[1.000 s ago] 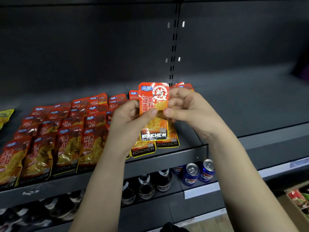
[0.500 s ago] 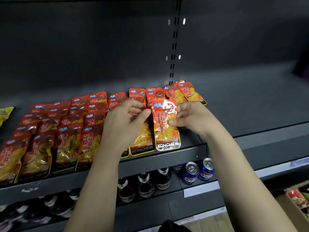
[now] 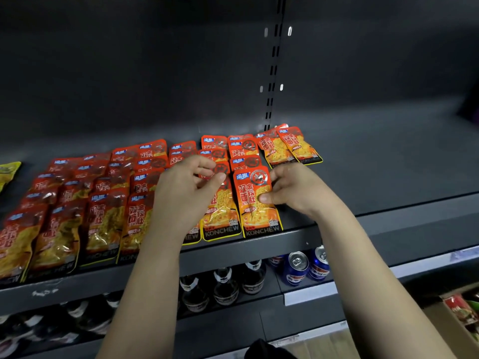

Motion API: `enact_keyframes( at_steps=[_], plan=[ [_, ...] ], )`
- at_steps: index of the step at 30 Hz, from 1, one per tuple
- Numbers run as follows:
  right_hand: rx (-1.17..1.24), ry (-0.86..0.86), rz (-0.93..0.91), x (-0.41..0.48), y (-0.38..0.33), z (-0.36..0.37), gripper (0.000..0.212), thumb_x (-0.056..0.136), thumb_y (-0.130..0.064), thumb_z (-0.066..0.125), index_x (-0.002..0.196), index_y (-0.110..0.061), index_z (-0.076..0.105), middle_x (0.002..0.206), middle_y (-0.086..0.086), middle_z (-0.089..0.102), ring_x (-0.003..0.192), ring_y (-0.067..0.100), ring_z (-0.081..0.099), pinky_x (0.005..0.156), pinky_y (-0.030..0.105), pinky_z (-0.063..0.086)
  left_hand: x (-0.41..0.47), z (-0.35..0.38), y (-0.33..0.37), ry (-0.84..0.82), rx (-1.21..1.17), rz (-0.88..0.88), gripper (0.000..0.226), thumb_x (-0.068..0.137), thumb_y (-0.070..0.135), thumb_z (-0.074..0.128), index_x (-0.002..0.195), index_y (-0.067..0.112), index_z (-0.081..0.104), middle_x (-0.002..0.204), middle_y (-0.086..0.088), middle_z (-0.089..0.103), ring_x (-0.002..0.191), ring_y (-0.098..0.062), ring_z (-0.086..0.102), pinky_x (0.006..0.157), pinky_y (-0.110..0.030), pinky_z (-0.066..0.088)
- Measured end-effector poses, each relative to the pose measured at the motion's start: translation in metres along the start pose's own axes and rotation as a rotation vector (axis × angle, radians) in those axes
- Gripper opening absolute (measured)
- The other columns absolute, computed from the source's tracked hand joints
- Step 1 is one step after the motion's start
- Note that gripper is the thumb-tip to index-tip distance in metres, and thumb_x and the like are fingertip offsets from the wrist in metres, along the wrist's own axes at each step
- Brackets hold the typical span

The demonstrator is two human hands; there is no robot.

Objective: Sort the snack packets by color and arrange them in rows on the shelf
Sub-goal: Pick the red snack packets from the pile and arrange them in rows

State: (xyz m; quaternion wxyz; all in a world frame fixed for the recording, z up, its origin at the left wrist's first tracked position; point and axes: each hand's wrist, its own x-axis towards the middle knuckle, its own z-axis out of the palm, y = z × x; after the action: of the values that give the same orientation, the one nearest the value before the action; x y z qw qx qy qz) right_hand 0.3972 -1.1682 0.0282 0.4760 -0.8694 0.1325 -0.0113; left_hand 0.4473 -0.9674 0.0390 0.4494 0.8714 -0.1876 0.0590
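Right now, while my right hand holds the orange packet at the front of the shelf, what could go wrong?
1. The held packet in the right hand ends right at the front edge of the shelf; a small pull might slide it off toward the cans below.
2. The left hand hovers close over the neighbouring packet; drawing back could drag it and upset that overlapped row.
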Motion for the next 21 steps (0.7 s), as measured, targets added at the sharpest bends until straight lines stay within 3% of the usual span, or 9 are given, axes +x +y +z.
enact_keyframes(
  at_steps=[4,8,13,21],
  plan=[
    [-0.047,0.02,-0.002,0.003,0.0,0.0,0.035,0.067,-0.009,0.086,0.091,-0.01,0.06,0.07,0.004,0.067,0.07,0.022,0.068,0.074,0.037,0.055,0.002,0.001,-0.001,-0.008,0.007,-0.002,0.021,0.087,0.033,0.068,0.107,0.025,0.066,0.1,0.01,0.068,0.084,-0.002,0.064,0.079,-0.029,0.053],
    [-0.094,0.046,0.006,0.003,0.0,-0.001,0.045,0.065,-0.013,0.089,0.096,-0.011,0.057,0.065,-0.003,0.059,0.057,0.01,0.055,0.057,0.025,0.038,0.005,0.001,-0.001,0.0,0.026,0.006,0.024,0.087,0.033,0.068,0.109,0.025,0.066,0.101,0.009,0.068,0.084,-0.001,0.064,0.077,-0.026,0.052],
    [-0.074,0.041,0.037,0.001,0.001,-0.005,0.057,0.065,-0.017,0.089,0.108,-0.016,0.052,0.077,0.0,0.054,0.069,0.013,0.054,0.061,0.026,0.041,0.017,0.002,0.0,-0.028,0.062,0.054,0.02,0.088,0.025,0.068,0.108,0.022,0.069,0.098,0.009,0.069,0.086,-0.006,0.066,0.081,-0.031,0.054],
    [0.049,0.014,0.062,0.002,0.004,-0.006,0.057,0.063,-0.011,0.089,0.108,-0.016,0.054,0.079,0.003,0.059,0.068,0.012,0.055,0.063,0.024,0.042,0.07,0.029,0.014,-0.305,0.303,0.189,0.018,0.091,0.013,0.063,0.098,0.024,0.075,0.094,0.008,0.071,0.088,-0.008,0.065,0.081,-0.028,0.053]
  ],
)
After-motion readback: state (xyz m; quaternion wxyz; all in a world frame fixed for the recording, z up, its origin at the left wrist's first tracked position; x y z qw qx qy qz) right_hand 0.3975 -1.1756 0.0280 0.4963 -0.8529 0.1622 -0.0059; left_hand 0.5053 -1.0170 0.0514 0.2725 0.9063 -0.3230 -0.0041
